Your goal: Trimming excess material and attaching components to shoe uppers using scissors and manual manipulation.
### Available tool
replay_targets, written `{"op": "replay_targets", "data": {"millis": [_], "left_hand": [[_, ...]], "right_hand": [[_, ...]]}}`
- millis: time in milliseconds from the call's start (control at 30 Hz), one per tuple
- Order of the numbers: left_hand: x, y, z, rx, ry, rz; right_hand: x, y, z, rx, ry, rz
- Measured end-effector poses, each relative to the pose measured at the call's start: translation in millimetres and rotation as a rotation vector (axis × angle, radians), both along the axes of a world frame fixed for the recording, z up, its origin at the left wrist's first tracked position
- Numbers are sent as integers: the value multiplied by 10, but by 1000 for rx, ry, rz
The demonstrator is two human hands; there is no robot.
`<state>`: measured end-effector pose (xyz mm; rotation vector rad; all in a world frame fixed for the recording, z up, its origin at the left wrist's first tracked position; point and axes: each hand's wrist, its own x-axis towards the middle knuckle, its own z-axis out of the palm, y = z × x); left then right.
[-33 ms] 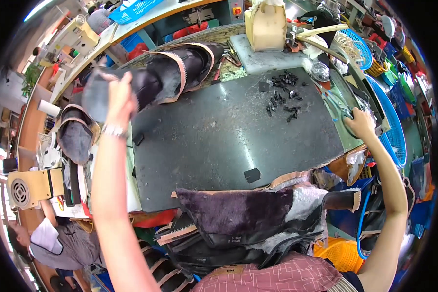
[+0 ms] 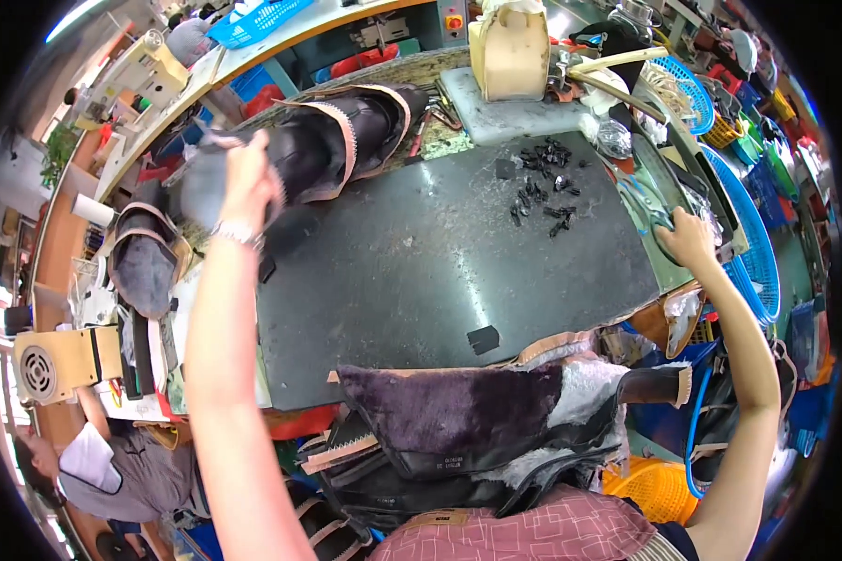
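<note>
Boot upper (image 2: 208,190), blurred, is held over the far-left corner of the black-topped counter (image 2: 374,290), the left hand's (image 2: 250,192) fingers closed on its edge. Its long axis seems to run sideways; I cannot tell where the toe points. The right hand's (image 2: 690,239) fingers curl shut around the handles of scissors (image 2: 639,198), whose blades slant far-left. Nested uppers (image 2: 337,136) beside the left hand probably save room, and handles facing the body likely ease gripping.
</note>
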<state>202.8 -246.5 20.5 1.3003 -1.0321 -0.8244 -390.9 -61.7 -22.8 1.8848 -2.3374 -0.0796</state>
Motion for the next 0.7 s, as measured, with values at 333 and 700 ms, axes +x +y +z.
{"op": "replay_targets", "data": {"millis": [333,700], "left_hand": [[-991,423,-56,195,-61,-98],[-931,2952,6,-105,-1346,-1216]], "right_hand": [[786,460,1152,23,-1102,566],[1523,896,1269,456,-467,1368]]}}
